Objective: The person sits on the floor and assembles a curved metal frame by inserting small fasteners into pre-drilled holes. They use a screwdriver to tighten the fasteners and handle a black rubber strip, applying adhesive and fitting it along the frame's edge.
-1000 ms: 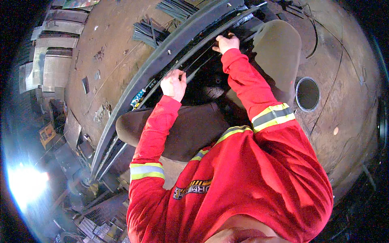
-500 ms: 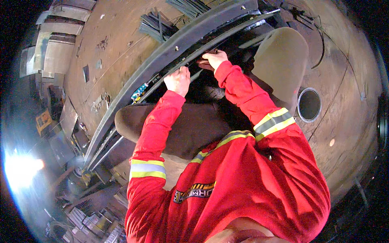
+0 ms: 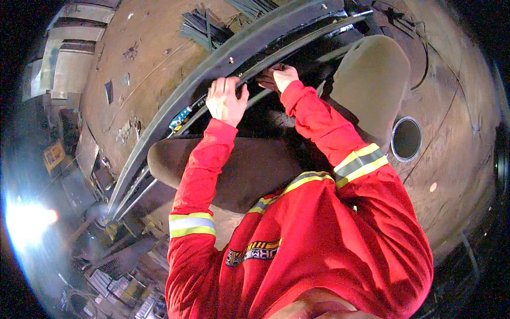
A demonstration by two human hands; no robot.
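Across my lap runs a long, curved dark metal beam (image 3: 183, 87) with a channel along its near side. My left hand (image 3: 226, 101) rests at the beam's inner edge, fingers laid over it and thumb held apart. To its right, my right hand (image 3: 281, 78) reaches into the channel at a thin metal rail (image 3: 300, 47). Its fingertips are in shadow, and what they hold, if anything, does not show. A small bolt (image 3: 231, 60) stands on the beam above my left hand. A tool with a blue patterned handle (image 3: 180, 118) lies in the channel to the left.
Bundles of thin dark metal strips (image 3: 204, 31) lie beyond the beam. A round can with a dark inside (image 3: 406, 139) stands right of my knee (image 3: 372, 85). Grey panels (image 3: 74, 64) are stacked at far left, above a bright light (image 3: 29, 223). Scraps dot the brown floor.
My left hand has shifted slightly left and up, its closed fingers opening out over the beam's edge. My right hand stays at nearly the same spot, its fingers slightly more stretched.
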